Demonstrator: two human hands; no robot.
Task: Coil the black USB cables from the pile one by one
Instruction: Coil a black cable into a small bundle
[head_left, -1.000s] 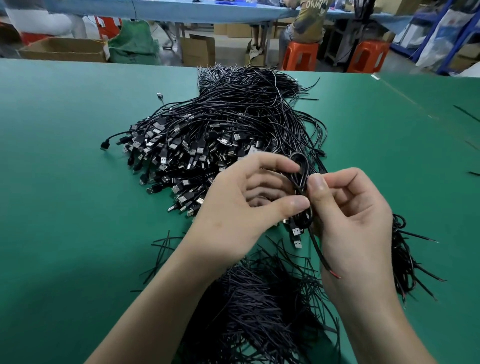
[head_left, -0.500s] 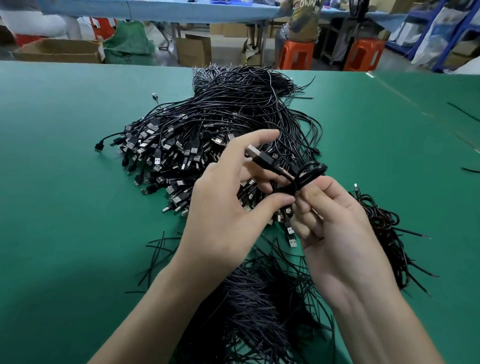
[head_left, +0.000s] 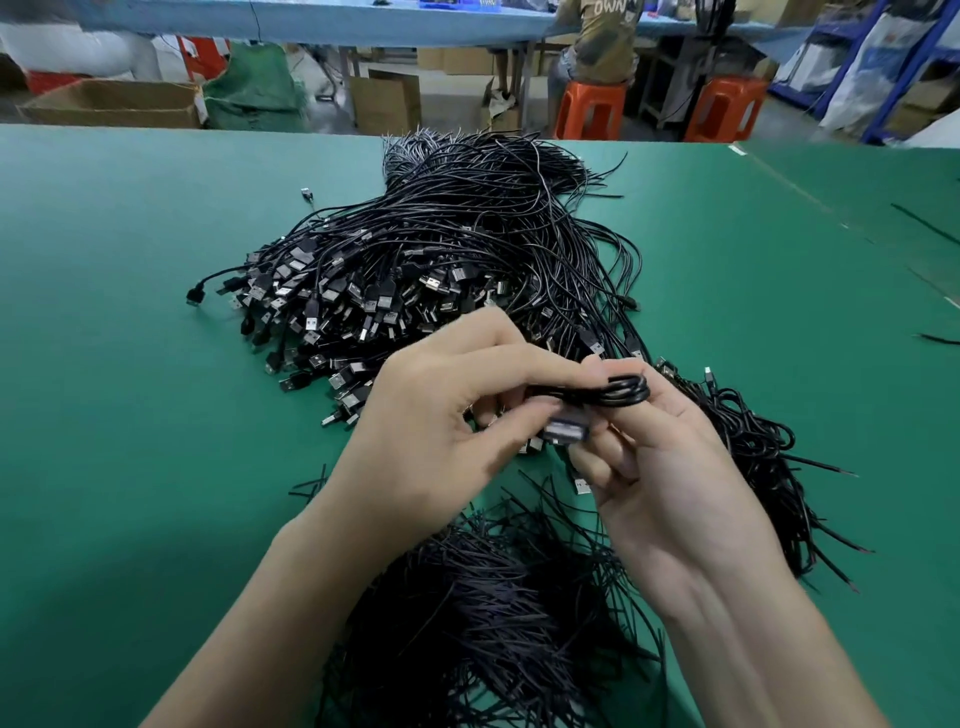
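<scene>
Green worktop (head_left: 130, 415): thin black coiled USB cable (head_left: 621, 393) lay L–R, pinched betw. left hand (head_left: 441, 415) & right hand (head_left: 675, 467), both curled.

- One head-worn wide-angle view; faces forward and down over the flat green cloth-covered bench (head_left: 119, 426).
- Close range: left hand (head_left: 441, 415) and right hand (head_left: 670, 467), holding a coiled black USB cable (head_left: 621, 391), fill frame centre; forearms enter at bottom edge.
- Top strip reaches orange plastic stools (head_left: 589, 111) beyond the bench.
</scene>
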